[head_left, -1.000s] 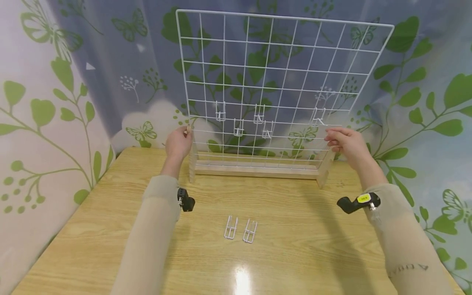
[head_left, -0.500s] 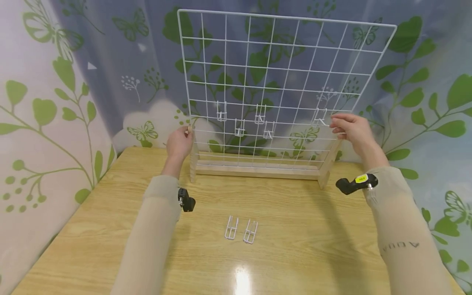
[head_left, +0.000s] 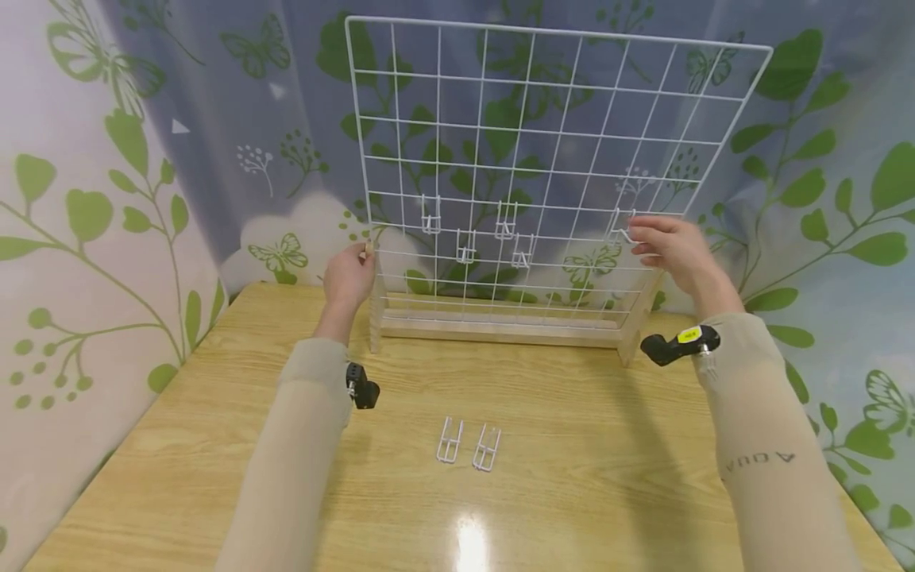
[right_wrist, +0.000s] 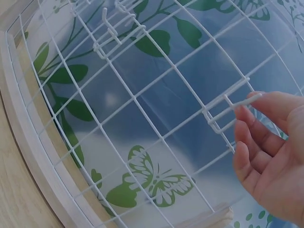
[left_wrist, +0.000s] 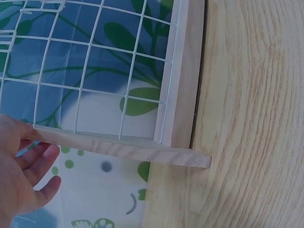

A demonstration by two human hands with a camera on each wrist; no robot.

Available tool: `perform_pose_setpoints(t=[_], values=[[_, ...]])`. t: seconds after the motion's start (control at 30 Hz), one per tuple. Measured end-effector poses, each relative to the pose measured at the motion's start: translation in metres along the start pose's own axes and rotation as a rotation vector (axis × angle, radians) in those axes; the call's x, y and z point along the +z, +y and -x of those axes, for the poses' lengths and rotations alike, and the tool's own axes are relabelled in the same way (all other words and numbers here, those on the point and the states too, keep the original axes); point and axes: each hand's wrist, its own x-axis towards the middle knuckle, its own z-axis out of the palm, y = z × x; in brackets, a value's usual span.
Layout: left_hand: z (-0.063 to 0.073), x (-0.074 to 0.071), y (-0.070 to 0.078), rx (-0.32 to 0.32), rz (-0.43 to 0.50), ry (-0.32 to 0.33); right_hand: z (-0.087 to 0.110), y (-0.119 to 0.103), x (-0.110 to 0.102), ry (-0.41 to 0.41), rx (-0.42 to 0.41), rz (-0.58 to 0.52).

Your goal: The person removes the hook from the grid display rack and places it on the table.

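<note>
A white wire grid panel point(head_left: 543, 151) leans back in a wooden stand point(head_left: 500, 328) on the table. My left hand point(head_left: 349, 278) pinches the upper end of the stand's left wooden post point(left_wrist: 118, 148), its other fingers loosely bent below. On the panel's right side hangs a white wire hook point(right_wrist: 221, 111); the thumb and forefinger of my right hand point(head_left: 672, 250) pinch its prong. Several more hooks hang on the lower middle of the panel, among them one hook point(head_left: 431, 224) at the left and another point(head_left: 523, 258) lower down.
Two loose wire hooks lie on the wooden table point(head_left: 557, 492) in front of the stand: a left hook point(head_left: 449, 441) and a right hook point(head_left: 487, 449). Behind the panel hangs a leaf-patterned curtain point(head_left: 286, 175), which also runs along both sides.
My right hand has moved up from the panel's right edge, then slightly left onto the right-hand hook's prong. The left hand stays on the post.
</note>
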Motion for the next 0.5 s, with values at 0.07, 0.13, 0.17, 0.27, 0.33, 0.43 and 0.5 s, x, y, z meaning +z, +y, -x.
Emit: perform_pose_setpoints(t=[0.07, 0.13, 0.17, 0.27, 0.33, 0.43, 0.5], values=[[0.001, 0.0, 0.001, -0.003, 0.003, -0.003, -0.001, -0.001, 0.002, -0.007, 0.001, 0.002], [0.001, -0.001, 0.001, -0.006, 0.008, -0.004, -0.002, -0.002, 0.005, -0.012, 0.0, 0.014], [0.001, -0.001, 0.001, -0.007, 0.011, -0.003, -0.003, -0.002, 0.006, -0.015, -0.001, 0.018], [0.001, -0.001, 0.001, -0.009, 0.012, 0.0, -0.005, -0.003, 0.01, -0.026, 0.001, 0.034], [0.002, -0.002, 0.001, -0.008, 0.012, 0.0, -0.007, -0.003, 0.013, -0.027, 0.005, 0.037], [0.002, -0.002, 0.001, -0.002, 0.012, -0.004, -0.008, -0.002, 0.015, -0.017, 0.022, 0.026], [0.002, -0.002, 0.001, 0.001, 0.017, -0.006, -0.009, -0.002, 0.016, -0.005, 0.029, 0.019]])
